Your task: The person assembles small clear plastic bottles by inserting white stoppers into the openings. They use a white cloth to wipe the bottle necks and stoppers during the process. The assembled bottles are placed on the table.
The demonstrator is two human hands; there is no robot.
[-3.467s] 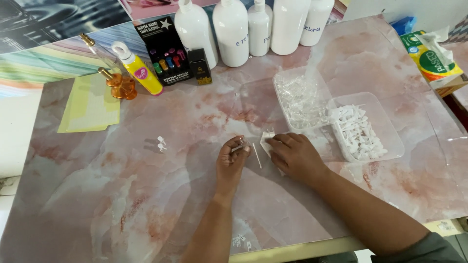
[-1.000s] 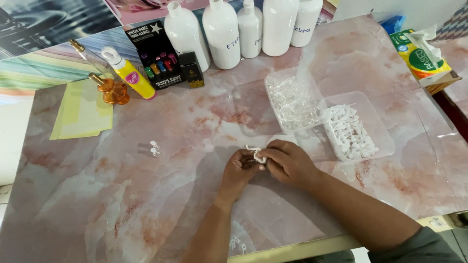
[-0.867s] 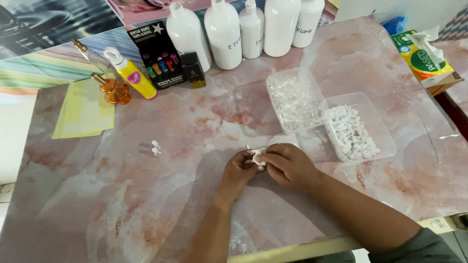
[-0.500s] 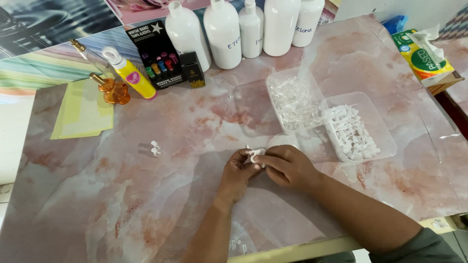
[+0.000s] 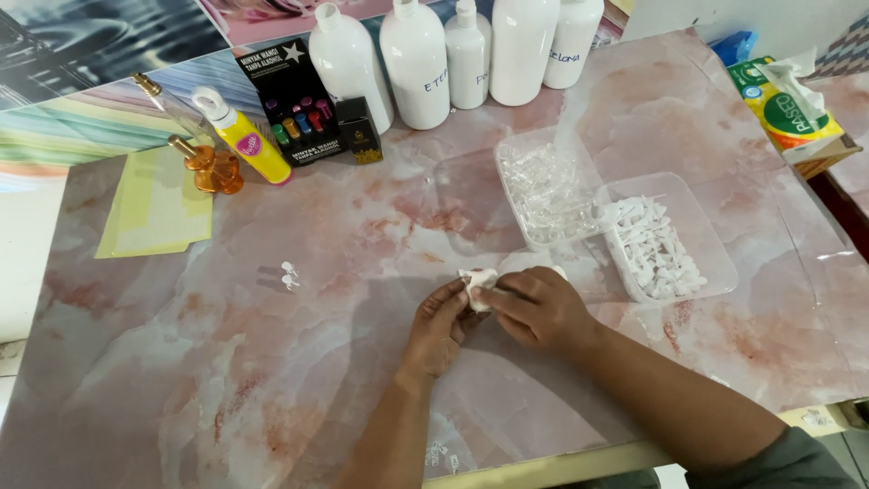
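Marble tabletop (image 5: pixel 226 380) lay bare at lower left; both hands, left hand (image 5: pixel 441 324) and right hand (image 5: pixel 540 308), pinched a white wad (image 5: pixel 477 279); white bottles (image 5: pixel 453 54) lined the top edge.

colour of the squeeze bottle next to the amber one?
Yellow squeeze bottle, white cap, pink label; the head view shows it.

Pink marble-look table (image 5: pixel 272 380) w/ glossy top, pale edge along front. White wall (image 5: pixel 688 16) behind at top right. Colourful striped sheet (image 5: pixel 81 136) at far left. Even, soft light, faint glare on tabletop.
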